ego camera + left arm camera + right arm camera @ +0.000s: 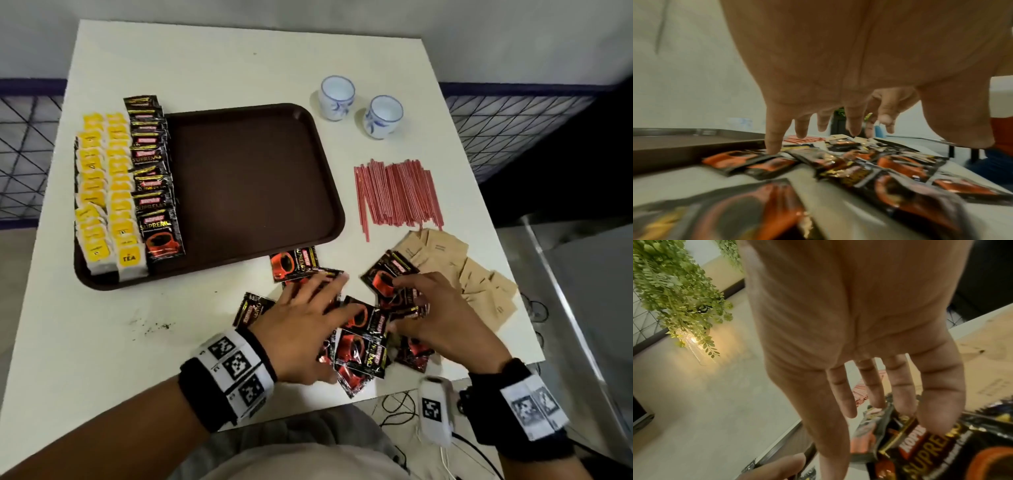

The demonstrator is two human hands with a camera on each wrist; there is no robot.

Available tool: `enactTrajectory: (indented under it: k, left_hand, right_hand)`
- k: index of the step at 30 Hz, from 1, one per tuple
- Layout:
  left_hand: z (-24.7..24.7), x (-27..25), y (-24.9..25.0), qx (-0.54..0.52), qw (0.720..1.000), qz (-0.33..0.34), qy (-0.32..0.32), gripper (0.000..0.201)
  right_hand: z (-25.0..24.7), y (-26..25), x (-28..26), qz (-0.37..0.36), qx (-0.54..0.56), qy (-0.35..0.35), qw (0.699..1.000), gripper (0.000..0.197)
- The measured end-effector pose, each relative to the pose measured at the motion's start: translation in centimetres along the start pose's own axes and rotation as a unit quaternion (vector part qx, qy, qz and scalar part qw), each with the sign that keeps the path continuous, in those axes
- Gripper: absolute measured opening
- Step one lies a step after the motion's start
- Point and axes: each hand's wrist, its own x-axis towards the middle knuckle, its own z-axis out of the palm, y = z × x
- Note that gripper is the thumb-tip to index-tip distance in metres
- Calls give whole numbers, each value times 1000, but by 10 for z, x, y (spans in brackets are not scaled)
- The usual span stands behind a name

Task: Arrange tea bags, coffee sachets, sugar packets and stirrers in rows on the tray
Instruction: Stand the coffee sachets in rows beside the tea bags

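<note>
Loose sachets [359, 346] lie scattered near the tray [253, 192], both hands over them: left hand [305, 329] flat, fingers spread, right hand [442, 315] fingers straight on one, nothing gripped. Raking could shove slick sachets off the near table [102, 342] edge.

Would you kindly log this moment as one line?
left hand | right hand | both on loose black coffee sachets | brown tray partly filled
</note>
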Motion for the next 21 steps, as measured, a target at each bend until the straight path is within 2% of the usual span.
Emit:
enactTrajectory:
  k: [3, 8, 21]
  left_hand:
    - [11, 10, 26, 29, 998, 47, -40, 98]
    - [26, 27, 45, 95, 987, 95, -90, 86]
    - [30, -3, -3, 94, 995, 10, -40, 86]
  right_hand:
    - [1, 13, 3, -6, 2, 5, 1000, 69]
    - [6, 27, 13, -5, 49, 13, 999, 59]
    - [49, 4, 30, -80, 112, 27, 990, 34]
